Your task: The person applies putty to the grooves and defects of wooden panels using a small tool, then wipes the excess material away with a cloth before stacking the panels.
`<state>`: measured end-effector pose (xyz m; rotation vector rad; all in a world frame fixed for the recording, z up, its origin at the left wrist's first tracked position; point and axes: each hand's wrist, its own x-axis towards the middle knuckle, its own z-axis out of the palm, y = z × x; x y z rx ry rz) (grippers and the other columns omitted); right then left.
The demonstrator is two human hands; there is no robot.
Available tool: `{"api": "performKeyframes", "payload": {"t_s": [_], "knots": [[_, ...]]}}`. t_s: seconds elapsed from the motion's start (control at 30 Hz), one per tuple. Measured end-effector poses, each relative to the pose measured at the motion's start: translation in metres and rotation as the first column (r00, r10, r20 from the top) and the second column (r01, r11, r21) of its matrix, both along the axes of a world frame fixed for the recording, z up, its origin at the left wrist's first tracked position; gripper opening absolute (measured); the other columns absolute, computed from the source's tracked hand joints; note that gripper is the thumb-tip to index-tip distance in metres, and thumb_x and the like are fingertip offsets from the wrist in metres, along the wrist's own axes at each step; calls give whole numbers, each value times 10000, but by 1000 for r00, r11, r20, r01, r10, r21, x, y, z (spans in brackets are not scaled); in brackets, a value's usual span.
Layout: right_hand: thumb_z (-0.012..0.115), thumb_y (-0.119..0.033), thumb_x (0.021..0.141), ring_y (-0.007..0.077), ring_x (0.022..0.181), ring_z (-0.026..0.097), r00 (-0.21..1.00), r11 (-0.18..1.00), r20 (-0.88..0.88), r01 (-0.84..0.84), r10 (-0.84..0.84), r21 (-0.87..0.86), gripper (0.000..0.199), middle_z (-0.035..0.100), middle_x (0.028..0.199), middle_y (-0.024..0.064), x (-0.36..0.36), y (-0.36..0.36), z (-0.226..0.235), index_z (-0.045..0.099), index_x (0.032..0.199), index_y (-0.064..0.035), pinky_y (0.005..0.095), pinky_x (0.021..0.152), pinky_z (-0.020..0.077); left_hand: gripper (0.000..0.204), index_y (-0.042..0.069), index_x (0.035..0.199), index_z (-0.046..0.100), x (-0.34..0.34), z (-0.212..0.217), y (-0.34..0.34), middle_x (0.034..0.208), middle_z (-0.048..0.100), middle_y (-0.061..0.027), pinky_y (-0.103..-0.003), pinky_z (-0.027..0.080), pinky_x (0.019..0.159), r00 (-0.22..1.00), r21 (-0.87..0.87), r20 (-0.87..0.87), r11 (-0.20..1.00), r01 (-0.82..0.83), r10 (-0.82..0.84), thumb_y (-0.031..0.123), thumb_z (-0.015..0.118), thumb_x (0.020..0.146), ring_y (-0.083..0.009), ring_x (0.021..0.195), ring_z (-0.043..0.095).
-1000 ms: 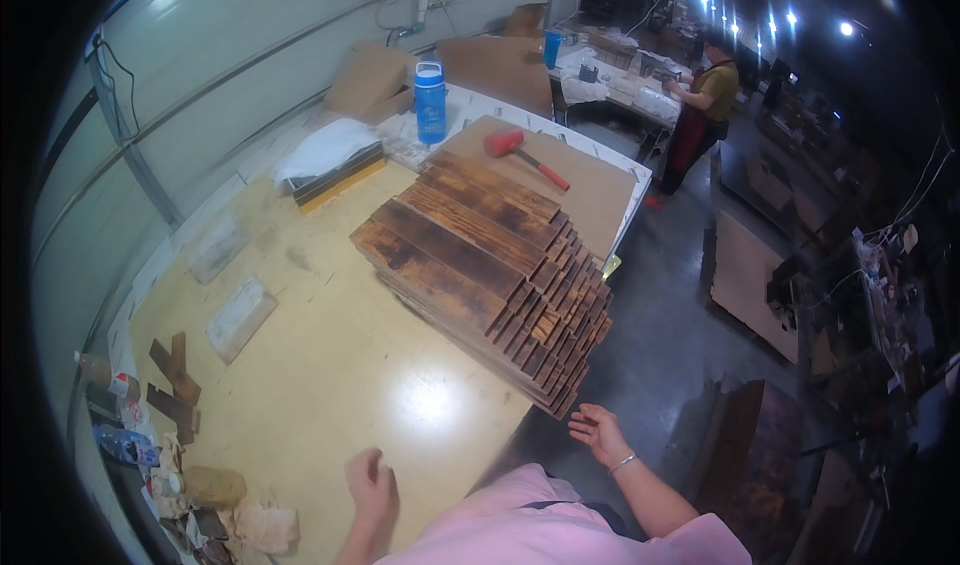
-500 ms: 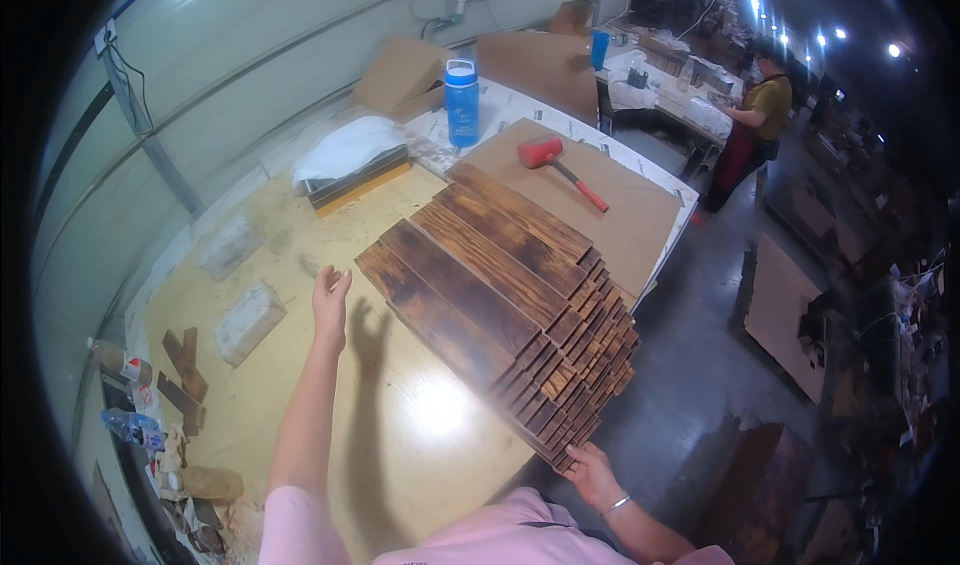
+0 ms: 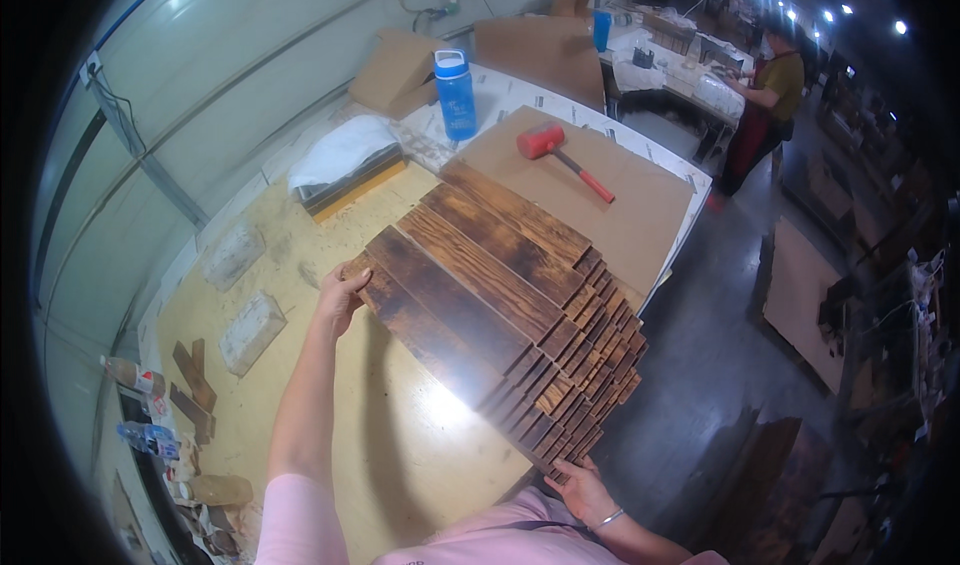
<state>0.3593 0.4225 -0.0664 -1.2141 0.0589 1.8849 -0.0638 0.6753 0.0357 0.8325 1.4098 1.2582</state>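
Note:
A stack of dark brown, streaky wooden planks (image 3: 450, 283) lies slanted across the table, its near right ends stepped and uneven. At the far left end my left hand (image 3: 342, 299) grips the outermost plank (image 3: 412, 315), thumb on top and fingers below the edge. My right hand (image 3: 583, 491), with a light band at the wrist, is closed on the near end of the planks at the bottom corner. Its fingers are partly hidden by the wood. Glare lies on the left plank's near part.
Behind the stack, a red mallet (image 3: 543, 140) rests on a cardboard sheet (image 3: 630, 223) beside a blue bottle (image 3: 455, 100). A tray with white cloth (image 3: 343, 155), pale blocks (image 3: 250, 333) and wood offcuts (image 3: 194, 375) sit leftward. Another person (image 3: 770, 105) stands at a far bench.
My left hand has moved from beside the stack onto the far left plank end and closed on it. My right hand stays at the near end, shifted slightly down and left.

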Motion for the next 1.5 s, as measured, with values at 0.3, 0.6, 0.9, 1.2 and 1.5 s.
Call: {"api": "performKeyframes", "payload": {"t_s": [0.3,0.6,0.9,1.2,1.5], "knots": [[668,66,797,225,987,625,997,998,50,-55,53,40,565,625,1088,66,-7,-9,-8,433,1276,-119,413,856,508,400,-35,1191,531,-1,-1,-11,1072,664,-106,-366,534,862,988,-20,-51,989,145,-146,134,702,871,-200,942,664],[659,110,784,262,1026,634,997,998,81,-1,-4,58,585,606,1149,149,-14,-17,-15,386,1293,14,368,886,542,457,55,1251,552,-18,-20,-17,1135,650,-57,-349,472,900,984,-34,105,989,145,-141,417,548,971,-172,1018,610],[662,84,773,245,994,644,984,998,175,-34,24,57,594,601,1144,163,-17,-21,-20,379,1294,55,332,842,550,417,46,1192,584,-14,-93,-21,1187,631,-103,-413,466,951,927,-297,375,945,137,-16,356,417,969,-250,1072,595],[668,77,772,239,968,653,989,997,149,-19,8,74,613,604,1134,161,-17,-18,-15,371,1308,53,321,820,554,586,34,1228,579,25,-113,-42,1207,624,-130,-469,434,1008,711,-132,701,968,213,-61,529,456,939,-305,1132,572],[670,73,777,239,966,657,989,995,141,-61,49,79,578,611,1123,165,-18,-24,-15,383,1279,60,323,806,560,597,30,1218,589,46,-129,-70,1212,629,-128,-458,433,1020,689,-119,725,984,129,-2,542,496,925,-309,1122,576]]}}
